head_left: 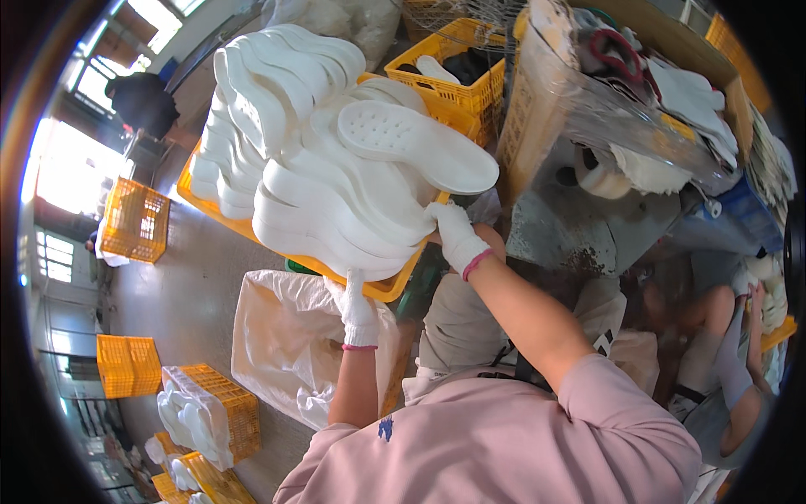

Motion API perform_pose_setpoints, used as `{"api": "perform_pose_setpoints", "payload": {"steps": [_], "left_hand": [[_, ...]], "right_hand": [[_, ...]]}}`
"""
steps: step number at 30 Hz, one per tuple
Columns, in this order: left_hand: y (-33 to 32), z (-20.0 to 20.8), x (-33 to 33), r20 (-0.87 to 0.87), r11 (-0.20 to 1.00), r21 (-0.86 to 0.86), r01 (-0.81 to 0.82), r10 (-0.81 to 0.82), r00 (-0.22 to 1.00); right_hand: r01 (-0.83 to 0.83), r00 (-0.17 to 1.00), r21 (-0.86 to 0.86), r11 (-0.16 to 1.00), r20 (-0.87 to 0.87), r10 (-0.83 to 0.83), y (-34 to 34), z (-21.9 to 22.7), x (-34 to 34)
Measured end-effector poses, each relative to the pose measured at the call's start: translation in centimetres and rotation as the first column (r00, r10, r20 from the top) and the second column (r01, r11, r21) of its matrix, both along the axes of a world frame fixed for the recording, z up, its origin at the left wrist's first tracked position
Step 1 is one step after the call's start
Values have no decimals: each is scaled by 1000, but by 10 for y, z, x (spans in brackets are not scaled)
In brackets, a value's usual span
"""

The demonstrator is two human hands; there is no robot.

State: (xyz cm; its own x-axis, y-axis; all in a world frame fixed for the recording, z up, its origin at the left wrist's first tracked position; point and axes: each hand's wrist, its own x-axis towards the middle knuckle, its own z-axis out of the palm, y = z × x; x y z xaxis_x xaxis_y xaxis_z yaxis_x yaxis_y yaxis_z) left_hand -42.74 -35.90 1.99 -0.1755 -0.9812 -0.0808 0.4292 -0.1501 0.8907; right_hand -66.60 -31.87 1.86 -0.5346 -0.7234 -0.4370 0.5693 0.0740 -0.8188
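Observation:
Several white foam shoe soles (pixel 336 210) stand on edge in tight rows inside a yellow crate (pixel 252 231). One loose sole (pixel 416 147) with dimples in its heel lies flat across the top. White knitted gloves with pink cuffs cover both my hands. My left hand (pixel 355 312) is at the crate's near side, its fingers on the lower end of the nearest soles. At the right end of the same row, my right hand (pixel 459 238) is closed on the soles' edges, below the loose sole. Some fingertips are hidden behind the soles and the crate rim.
A container lined with a white bag (pixel 277 344) stands below the crate. Another yellow crate (pixel 470 55) is behind. To the right is a grey metal machine (pixel 579 223) with gloves (pixel 688 97) heaped above it. A person (pixel 730 370) sits at the right. More yellow crates (pixel 134 220) line the left floor.

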Motion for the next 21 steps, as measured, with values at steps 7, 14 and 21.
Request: {"api": "perform_pose_setpoints", "payload": {"steps": [7, 14, 21], "left_hand": [[3, -42, 4, 27, 997, 64, -30, 28, 999], [7, -42, -2, -16, 984, 167, -62, 66, 998], [18, -39, -11, 67, 967, 249, -52, 37, 997]], "right_hand": [[384, 708, 59, 921, 622, -335, 11, -11, -59], [500, 746, 86, 862, 463, -479, -1, -32, -39], [499, 864, -260, 827, 76, -498, 127, 70, 11]]}}
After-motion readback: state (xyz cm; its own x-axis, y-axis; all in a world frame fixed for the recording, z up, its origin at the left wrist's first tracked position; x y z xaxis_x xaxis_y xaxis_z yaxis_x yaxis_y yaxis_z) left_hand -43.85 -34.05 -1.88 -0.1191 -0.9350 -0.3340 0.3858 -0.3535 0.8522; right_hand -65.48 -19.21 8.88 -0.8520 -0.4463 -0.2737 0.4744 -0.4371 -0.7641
